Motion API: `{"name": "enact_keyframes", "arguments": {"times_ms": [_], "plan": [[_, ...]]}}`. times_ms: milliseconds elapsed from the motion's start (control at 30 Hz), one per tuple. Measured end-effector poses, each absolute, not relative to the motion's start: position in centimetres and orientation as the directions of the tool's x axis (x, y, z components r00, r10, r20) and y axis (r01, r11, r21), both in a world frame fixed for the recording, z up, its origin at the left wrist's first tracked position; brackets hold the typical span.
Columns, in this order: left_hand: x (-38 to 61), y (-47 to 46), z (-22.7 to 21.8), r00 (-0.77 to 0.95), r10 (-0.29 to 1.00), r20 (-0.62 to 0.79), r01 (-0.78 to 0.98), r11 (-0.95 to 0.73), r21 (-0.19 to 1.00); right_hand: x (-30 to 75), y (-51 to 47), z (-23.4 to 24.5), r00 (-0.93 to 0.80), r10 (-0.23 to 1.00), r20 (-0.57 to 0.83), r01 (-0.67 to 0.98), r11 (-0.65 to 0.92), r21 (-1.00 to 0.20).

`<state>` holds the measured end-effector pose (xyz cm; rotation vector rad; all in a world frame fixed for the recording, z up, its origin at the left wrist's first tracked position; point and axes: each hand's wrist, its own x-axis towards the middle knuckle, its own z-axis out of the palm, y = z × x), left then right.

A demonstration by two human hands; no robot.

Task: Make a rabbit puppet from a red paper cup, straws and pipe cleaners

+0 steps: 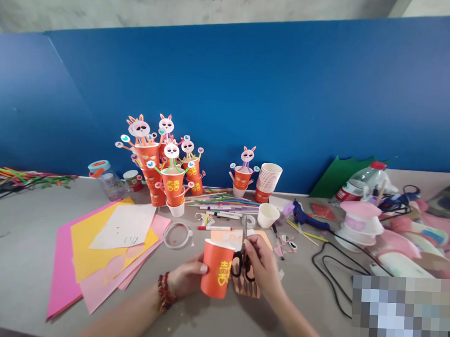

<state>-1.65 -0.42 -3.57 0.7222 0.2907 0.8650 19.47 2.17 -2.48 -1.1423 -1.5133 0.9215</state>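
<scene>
Right now the orange paper cup sits low and centre over the grey counter, held upright with its open mouth up and its long axis tipped a little to the left. Left hand grips it from the left side, fingers curled round the wall, thumb tip on the front near the rim. Right hand is just right of the cup, fingers through the black handles of the scissors and pinching them; blades point straight up, apparently shut or nearly so, though I cannot tell for sure. Scissor handles touch or almost touch the cup's right wall near the yellow print. So the cup lies directly left of the right hand's fingers, with the blades running roughly parallel to the cup's axis, tips above its rim. Both hands are equally close to the cup. Behind: orange card, a tape ring, a red marker, pink and yellow paper sheets.
</scene>
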Motion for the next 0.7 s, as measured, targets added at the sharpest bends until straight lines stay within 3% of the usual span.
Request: {"name": "enact_keyframes", "arguments": {"times_ms": [133,233,367,433,533,600,700], "plan": [[-1.4,-0.8,-3.4,0.638,0.769,0.028,-0.548,0.429,0.718,19.2,2.1,-2.7,-0.119,0.976,0.182,0.143,0.199,-0.97],[-1.7,-0.7,-3.5,0.634,0.773,0.019,-0.576,0.455,0.678,18.7,2.0,-3.1,-0.169,0.984,0.062,0.011,0.064,-0.998],[-2.3,-0.6,-3.8,0.731,0.68,0.064,-0.563,0.547,0.619,19.1,2.1,-2.9,-0.283,0.955,-0.089,-0.127,-0.129,-0.983],[-2.5,-0.5,-3.8,0.71,0.698,0.095,-0.61,0.542,0.579,19.8,2.0,-2.2,-0.383,0.922,-0.061,-0.234,-0.161,-0.959],[-2.5,-0.4,-3.6,0.622,0.778,0.095,-0.716,0.515,0.472,20.0,1.5,-1.5,-0.507,0.852,0.131,-0.387,-0.089,-0.918],[-2.4,-0.3,-3.3,0.58,0.811,0.079,-0.762,0.506,0.405,19.4,1.1,-1.7,-0.531,0.822,0.204,-0.38,-0.017,-0.925],[-2.1,-0.4,-2.7,0.572,0.818,0.061,-0.778,0.517,0.357,17.7,0.5,-3.1,-0.459,0.869,0.187,-0.287,0.054,-0.956]]}}
